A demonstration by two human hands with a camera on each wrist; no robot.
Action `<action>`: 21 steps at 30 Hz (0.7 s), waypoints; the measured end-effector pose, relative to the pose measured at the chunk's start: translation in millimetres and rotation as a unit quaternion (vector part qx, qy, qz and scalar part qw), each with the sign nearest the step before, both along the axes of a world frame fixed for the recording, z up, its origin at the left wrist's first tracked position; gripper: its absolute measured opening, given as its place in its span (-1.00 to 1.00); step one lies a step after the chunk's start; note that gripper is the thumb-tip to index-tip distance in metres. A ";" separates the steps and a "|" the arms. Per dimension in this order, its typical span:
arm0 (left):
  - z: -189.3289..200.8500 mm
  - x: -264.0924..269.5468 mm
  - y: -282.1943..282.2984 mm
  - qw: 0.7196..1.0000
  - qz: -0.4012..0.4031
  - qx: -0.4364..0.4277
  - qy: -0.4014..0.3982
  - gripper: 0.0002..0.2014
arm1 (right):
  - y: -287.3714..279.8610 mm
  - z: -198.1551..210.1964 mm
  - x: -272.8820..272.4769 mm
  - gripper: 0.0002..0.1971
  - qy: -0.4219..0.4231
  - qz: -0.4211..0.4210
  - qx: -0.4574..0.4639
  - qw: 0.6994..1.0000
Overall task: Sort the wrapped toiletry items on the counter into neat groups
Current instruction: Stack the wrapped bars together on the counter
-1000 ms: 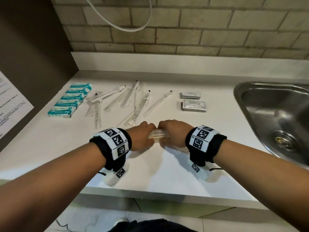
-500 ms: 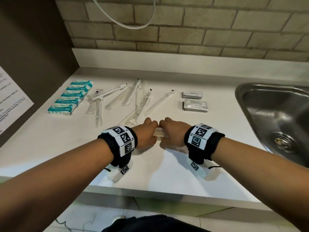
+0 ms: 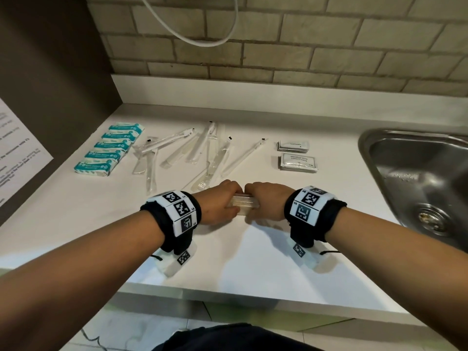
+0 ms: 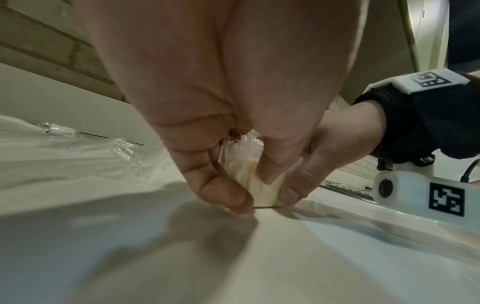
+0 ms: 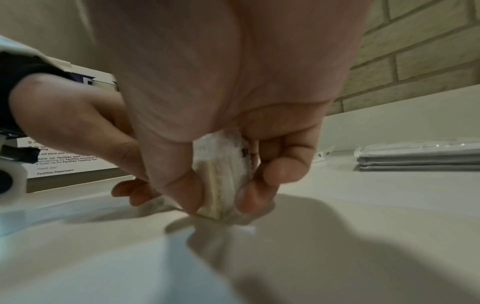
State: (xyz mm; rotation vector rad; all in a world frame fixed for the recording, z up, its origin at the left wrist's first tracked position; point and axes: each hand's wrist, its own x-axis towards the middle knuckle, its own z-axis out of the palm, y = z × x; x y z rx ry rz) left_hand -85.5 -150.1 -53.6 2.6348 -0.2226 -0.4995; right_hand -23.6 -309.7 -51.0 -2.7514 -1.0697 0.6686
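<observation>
Clear-wrapped bundle point(image 3: 244, 204), lying left-right, both hands gripping

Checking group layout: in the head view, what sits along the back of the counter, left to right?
Teal soap packets → loose clear-wrapped long items → two sachet stacks, toothpaste behind shampoo → sink.
</observation>
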 end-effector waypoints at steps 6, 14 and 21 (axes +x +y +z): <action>-0.7 2.0 -0.2 1.000 -0.007 0.013 0.000 -0.64 | 0.6 2.6 1.5 -0.52 -0.042 0.015 -0.029 0.999; -5.5 5.3 -14.2 0.998 0.001 0.050 0.024 -0.65 | -2.3 -13.8 -2.9 -0.55 -0.066 0.015 -0.010 0.998; 1.1 16.3 -8.5 0.999 -0.001 0.041 0.030 -0.67 | -11.0 12.9 17.5 -0.62 0.063 0.021 0.006 0.998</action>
